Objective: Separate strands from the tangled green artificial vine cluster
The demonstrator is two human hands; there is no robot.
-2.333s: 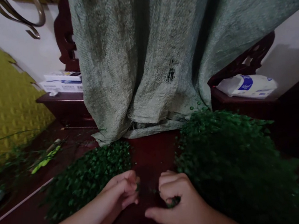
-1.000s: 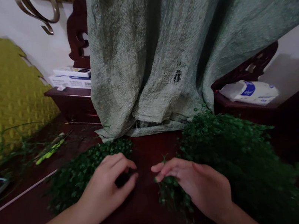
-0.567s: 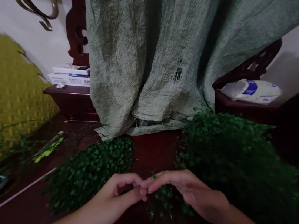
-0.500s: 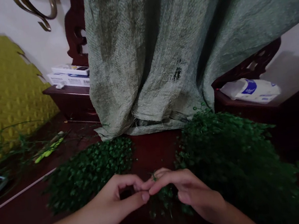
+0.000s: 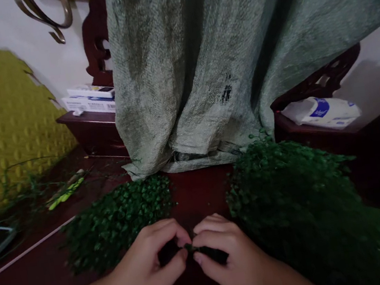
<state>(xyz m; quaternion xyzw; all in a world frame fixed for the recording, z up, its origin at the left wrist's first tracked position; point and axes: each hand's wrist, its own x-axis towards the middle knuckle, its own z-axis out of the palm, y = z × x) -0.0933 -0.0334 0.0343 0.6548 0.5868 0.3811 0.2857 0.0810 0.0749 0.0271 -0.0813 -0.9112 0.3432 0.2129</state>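
Between the fingertips of both hands, near the bottom middle, is a small dark green leafy sprig [image 5: 189,247]; most of it is hidden or too dark to make out. My left hand [image 5: 157,254] pinches its left side with thumb and index finger. From the other side my right hand [image 5: 229,246] pinches it too, with the other fingers curled behind. A flat heap of small-leaved greens [image 5: 122,217] lies just beyond my left hand. To the right, a larger bushy pile of leafy stems [image 5: 291,199] spreads close to my right hand.
A grey-green woven sack [image 5: 180,77] hangs over the dark red wooden surface [image 5: 200,188]. At left are lime-yellow scissor-like handles [image 5: 65,194], loose stems and a yellow foam mat [image 5: 0,118]. White boxes [image 5: 89,102] and a tissue pack [image 5: 330,112] rest on the wooden ends.
My right hand has turned and closed its thumb and fingers into a pinch opposite my left. Leaves that hung below it no longer show. The view has shifted slightly.
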